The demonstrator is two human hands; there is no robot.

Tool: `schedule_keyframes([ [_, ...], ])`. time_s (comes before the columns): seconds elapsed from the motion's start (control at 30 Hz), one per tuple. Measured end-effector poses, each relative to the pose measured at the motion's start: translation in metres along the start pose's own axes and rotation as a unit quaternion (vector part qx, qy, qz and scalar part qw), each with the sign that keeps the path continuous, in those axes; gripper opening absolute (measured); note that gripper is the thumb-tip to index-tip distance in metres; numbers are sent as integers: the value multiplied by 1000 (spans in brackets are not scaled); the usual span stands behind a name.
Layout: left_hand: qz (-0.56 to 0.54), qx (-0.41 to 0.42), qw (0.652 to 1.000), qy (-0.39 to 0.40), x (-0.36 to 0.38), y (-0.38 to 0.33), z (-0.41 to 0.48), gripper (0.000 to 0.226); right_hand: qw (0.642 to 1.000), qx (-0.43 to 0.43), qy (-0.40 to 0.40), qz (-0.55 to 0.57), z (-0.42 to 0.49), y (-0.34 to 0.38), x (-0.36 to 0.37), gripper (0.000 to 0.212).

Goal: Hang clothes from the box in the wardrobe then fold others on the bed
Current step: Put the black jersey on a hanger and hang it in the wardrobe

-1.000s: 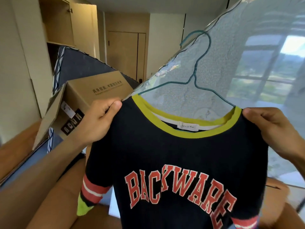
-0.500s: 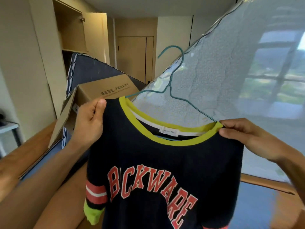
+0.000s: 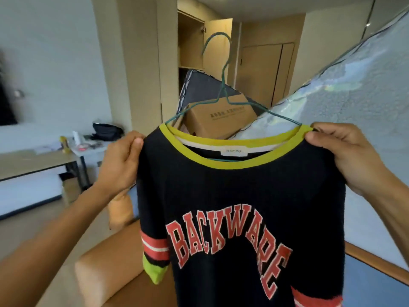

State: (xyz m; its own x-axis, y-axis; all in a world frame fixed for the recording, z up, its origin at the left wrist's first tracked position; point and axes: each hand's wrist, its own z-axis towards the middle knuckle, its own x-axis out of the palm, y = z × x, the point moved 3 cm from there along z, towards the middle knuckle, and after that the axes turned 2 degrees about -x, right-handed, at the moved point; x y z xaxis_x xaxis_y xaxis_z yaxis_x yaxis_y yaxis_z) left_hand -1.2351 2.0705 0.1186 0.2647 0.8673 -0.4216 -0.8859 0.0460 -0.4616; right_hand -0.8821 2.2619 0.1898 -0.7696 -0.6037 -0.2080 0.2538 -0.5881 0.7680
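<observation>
A black T-shirt with a yellow collar and red "BACKWARE" lettering hangs upright in front of me on a teal wire hanger, whose hook rises above the collar. My left hand grips the shirt's left shoulder. My right hand grips its right shoulder. Behind the shirt a cardboard box sits on the dark bed. The open wardrobe stands beyond the bed at the back.
A desk with a black bag and small items stands at the left wall. A tan upholstered bed frame is just below me. A sheer curtain fills the right side. Closed doors are at the far end.
My view has swung left, so the desk and wardrobe now show. The shirt has levelled out and its hanger hook now stands upright. Both hands keep their grip on the shoulders.
</observation>
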Motion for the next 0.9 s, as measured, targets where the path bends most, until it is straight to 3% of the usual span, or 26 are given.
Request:
schedule_keyframes([
  [0.03, 7, -18, 1000, -9, -13, 2, -7, 35, 1000, 11, 3, 12, 4, 1, 9, 55],
  [0.13, 29, -88, 995, -21, -57, 6, -23, 38, 997, 52, 13, 51, 16, -3, 40, 31],
  [0.27, 41, -181, 982, -39, -116, 15, -46, 28, 985, 115, 58, 112, 28, 8, 99, 30],
  [0.43, 109, -248, 954, -127, -188, 39, -70, 31, 961, 184, 89, 189, 28, 27, 192, 23],
  [0.5, 99, -276, 948, -125, -216, 51, -80, 30, 953, 205, 91, 206, 25, 34, 237, 30],
  [0.6, 59, -318, 942, -87, -255, 64, -96, 22, 937, 246, 101, 226, 24, 35, 312, 18],
  [0.73, 12, -345, 936, -69, -318, 86, -119, 12, 927, 271, 114, 231, 25, 42, 415, 22],
  [0.9, 0, -379, 922, -83, -386, 115, -147, 14, 903, 294, 172, 261, 22, 53, 518, 23],
])
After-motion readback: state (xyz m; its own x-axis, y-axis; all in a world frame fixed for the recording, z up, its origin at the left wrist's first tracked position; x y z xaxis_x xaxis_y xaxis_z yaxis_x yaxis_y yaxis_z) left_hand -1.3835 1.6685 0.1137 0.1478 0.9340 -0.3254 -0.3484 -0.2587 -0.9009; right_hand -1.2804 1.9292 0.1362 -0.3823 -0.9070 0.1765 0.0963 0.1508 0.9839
